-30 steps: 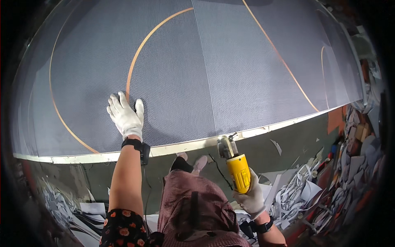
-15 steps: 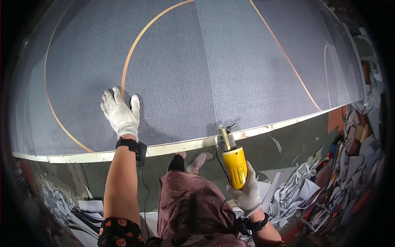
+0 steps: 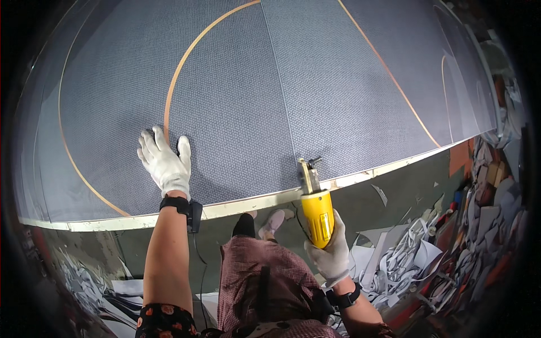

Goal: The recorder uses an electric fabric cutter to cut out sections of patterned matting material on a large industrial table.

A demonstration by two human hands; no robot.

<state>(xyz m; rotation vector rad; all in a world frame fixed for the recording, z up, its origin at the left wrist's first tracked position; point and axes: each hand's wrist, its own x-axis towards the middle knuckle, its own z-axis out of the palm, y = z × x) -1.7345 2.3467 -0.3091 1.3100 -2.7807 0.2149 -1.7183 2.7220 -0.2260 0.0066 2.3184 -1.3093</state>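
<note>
Right hand (image 3: 331,254) grips yellow tool (image 3: 318,219) over table edge (image 3: 248,204); left hand (image 3: 167,163) spread on roomy sheet (image 3: 225,112)

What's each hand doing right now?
Left hand: open, palm down on the gray sheet.
Right hand: closed, holding the yellow power tool.

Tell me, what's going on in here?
A person's gloved right hand grips a yellow tool, its metal head just over the near edge of a dark textured sheet, close to the end of a thin straight line. The gloved left hand appears to rest flat on the sheet, fingers spread, by an orange curve. Pale scraps lie heaped on both sides below.
</note>
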